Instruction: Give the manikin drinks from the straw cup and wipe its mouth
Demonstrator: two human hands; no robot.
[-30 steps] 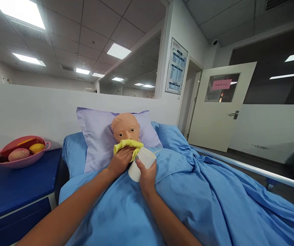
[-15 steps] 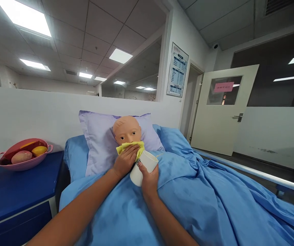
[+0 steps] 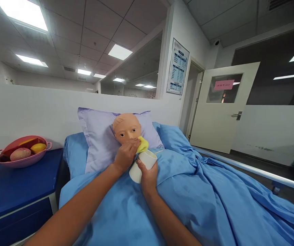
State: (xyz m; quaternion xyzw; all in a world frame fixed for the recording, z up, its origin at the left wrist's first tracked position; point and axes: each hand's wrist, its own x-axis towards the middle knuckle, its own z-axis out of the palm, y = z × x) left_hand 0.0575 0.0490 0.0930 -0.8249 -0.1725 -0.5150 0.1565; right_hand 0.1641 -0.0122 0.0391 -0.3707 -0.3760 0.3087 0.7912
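Note:
A manikin's head (image 3: 127, 123) lies on the lilac pillow (image 3: 98, 140), facing me. My left hand (image 3: 126, 154) is at its mouth and chin, closed on a yellow cloth (image 3: 143, 145) that sticks out past the fingertips. The fingers hide the manikin's mouth. Just below and to the right, my right hand (image 3: 149, 176) grips a white cup (image 3: 147, 160), tilted, with its open rim toward the upper right and dark marks on its side. A thin pale stick (image 3: 159, 151) shows beside the rim; whether it touches the cup I cannot tell.
Blue bedding (image 3: 188, 194) covers the bed in folds. On the left, a blue bedside cabinet (image 3: 34, 184) bears a pink basket (image 3: 21, 162) of fruit. A bed rail (image 3: 259, 173) runs along the right side. Beyond it a door (image 3: 216, 130) stands ajar.
The yellow cloth, earlier spread across the manikin's mouth, is now bunched at the right of its chin. My left hand has turned and its fingers have curled more. The cup has barely moved.

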